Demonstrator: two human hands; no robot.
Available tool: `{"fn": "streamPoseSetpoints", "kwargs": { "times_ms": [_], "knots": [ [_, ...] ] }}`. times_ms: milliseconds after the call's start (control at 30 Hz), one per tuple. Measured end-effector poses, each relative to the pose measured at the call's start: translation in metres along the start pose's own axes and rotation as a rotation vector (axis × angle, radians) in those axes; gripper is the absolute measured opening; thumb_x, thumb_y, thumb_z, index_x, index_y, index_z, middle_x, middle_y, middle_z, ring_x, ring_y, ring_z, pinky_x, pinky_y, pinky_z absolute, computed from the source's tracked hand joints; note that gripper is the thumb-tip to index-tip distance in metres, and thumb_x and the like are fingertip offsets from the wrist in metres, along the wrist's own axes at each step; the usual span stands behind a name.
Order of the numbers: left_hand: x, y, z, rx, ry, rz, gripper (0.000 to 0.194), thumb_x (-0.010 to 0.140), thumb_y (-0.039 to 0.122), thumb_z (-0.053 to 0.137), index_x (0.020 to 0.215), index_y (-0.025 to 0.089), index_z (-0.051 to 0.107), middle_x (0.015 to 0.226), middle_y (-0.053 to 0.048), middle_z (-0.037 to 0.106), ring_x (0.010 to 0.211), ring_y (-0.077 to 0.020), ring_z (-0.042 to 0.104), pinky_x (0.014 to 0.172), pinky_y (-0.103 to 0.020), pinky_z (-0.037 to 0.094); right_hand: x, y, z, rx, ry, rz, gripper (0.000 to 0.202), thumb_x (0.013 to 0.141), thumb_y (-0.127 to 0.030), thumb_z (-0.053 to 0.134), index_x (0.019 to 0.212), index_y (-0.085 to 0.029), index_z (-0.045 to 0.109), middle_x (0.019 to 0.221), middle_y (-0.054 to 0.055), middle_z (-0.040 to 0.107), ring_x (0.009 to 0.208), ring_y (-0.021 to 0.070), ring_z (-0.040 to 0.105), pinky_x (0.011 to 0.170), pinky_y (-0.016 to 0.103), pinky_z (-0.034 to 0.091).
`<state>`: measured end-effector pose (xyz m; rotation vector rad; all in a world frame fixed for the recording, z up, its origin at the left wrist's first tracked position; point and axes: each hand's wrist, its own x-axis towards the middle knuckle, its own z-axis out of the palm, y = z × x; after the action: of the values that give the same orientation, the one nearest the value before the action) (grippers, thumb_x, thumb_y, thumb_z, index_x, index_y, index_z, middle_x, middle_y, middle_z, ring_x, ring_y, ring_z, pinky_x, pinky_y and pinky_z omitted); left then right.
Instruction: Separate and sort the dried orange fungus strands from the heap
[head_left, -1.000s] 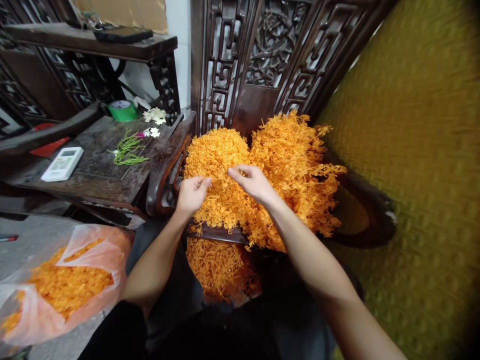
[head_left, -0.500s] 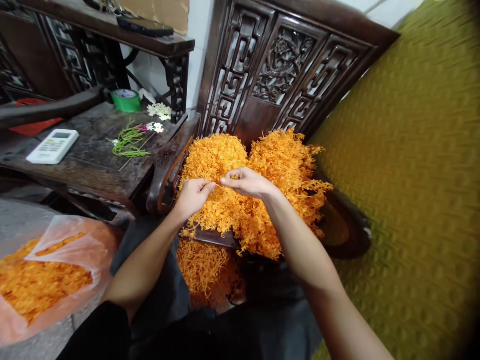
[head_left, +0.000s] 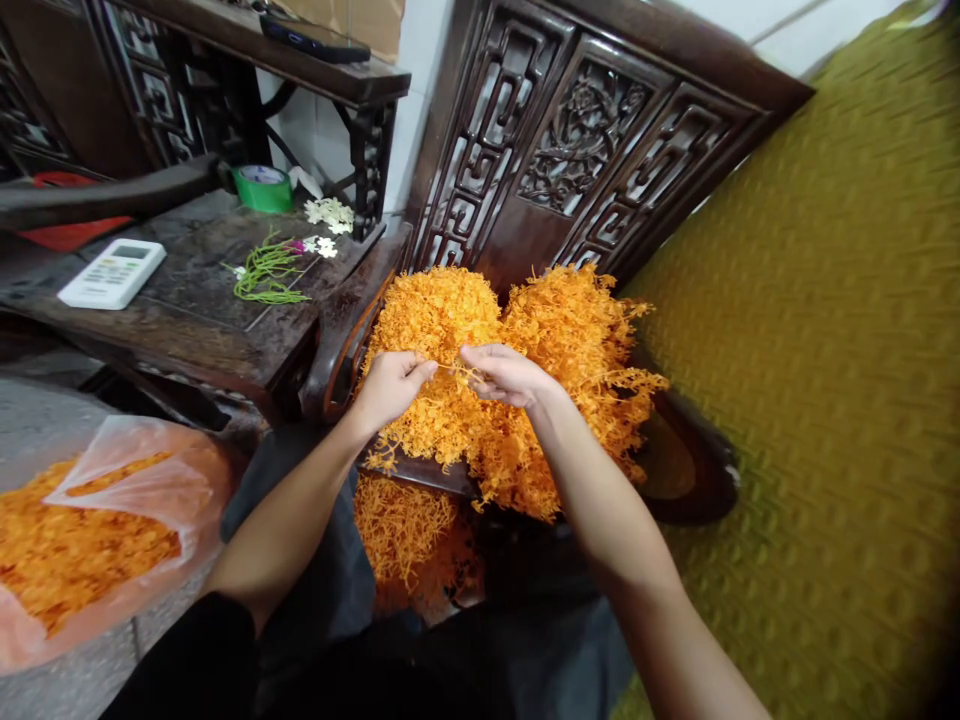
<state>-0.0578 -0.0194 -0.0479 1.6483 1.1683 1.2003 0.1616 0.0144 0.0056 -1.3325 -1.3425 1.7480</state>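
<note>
A thin orange stem [head_left: 452, 367] stretches between my two hands. My left hand [head_left: 391, 388] pinches its left end between thumb and forefinger. My right hand [head_left: 511, 374] has its fingers closed around the other end, where small curly orange bits show at the fingertips. Right below and behind the hands, a heap of orange curly blossoms [head_left: 431, 305] lies on the dark wooden chair seat [head_left: 431, 476]. Against it leans a looser heap of branching orange sprigs [head_left: 574, 325].
An orange plastic bag [head_left: 199, 470] of orange pieces stands at lower left. More orange sprigs [head_left: 397, 525] lie below the seat. On the side table are a remote control [head_left: 114, 274], green tape [head_left: 262, 190], green stems [head_left: 268, 270] and white flowers [head_left: 330, 214]. An olive textured surface [head_left: 810, 330] rises at right.
My right hand has moved slightly right and turned, so more of the stem shows between the hands. My left hand keeps its pinch. The view has shifted a little.
</note>
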Motion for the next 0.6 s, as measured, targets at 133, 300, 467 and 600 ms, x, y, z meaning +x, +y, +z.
{"fn": "streamPoseSetpoints", "kwargs": {
  "times_ms": [133, 300, 467, 600],
  "knots": [
    [0.000, 0.002, -0.001, 0.012, 0.039, -0.013, 0.034, 0.087, 0.041, 0.062, 0.062, 0.017, 0.063, 0.049, 0.004, 0.041, 0.050, -0.0109, 0.035, 0.051, -0.027, 0.025, 0.009, -0.008, -0.020, 0.013, 0.338, -0.263, 0.041, 0.070, -0.047, 0.084, 0.078, -0.020, 0.053, 0.058, -0.006, 0.053, 0.040, 0.0032, 0.029, 0.035, 0.017, 0.016],
    [0.004, 0.000, 0.002, -0.066, 0.107, -0.075, 0.040, 0.088, 0.043, 0.060, 0.056, 0.019, 0.053, 0.048, 0.004, 0.041, 0.049, -0.0111, 0.035, 0.051, -0.028, 0.024, -0.009, 0.018, -0.015, -0.113, 0.228, -0.159, 0.031, 0.073, -0.040, 0.078, 0.084, -0.018, 0.058, 0.061, -0.004, 0.055, 0.043, 0.0062, 0.038, 0.037, 0.019, 0.020],
    [0.002, -0.001, 0.007, -0.048, 0.110, -0.048, 0.044, 0.088, 0.042, 0.060, 0.054, 0.020, 0.043, 0.049, 0.004, 0.037, 0.050, -0.0104, 0.033, 0.053, -0.029, 0.024, -0.018, 0.038, 0.025, -0.056, 0.051, -0.184, 0.048, 0.076, -0.060, 0.080, 0.081, -0.021, 0.052, 0.057, -0.010, 0.037, 0.045, 0.0049, 0.026, 0.042, 0.019, 0.018],
    [0.004, -0.001, 0.016, 0.032, 0.228, -0.063, 0.045, 0.089, 0.038, 0.060, 0.052, 0.020, 0.040, 0.049, 0.004, 0.035, 0.052, -0.0108, 0.032, 0.055, -0.030, 0.021, -0.020, 0.037, 0.040, -0.279, 0.114, -0.206, 0.051, 0.082, -0.063, 0.074, 0.069, -0.021, 0.048, 0.055, -0.007, 0.039, 0.044, 0.0058, 0.030, 0.041, 0.021, 0.021]
  ]
}}
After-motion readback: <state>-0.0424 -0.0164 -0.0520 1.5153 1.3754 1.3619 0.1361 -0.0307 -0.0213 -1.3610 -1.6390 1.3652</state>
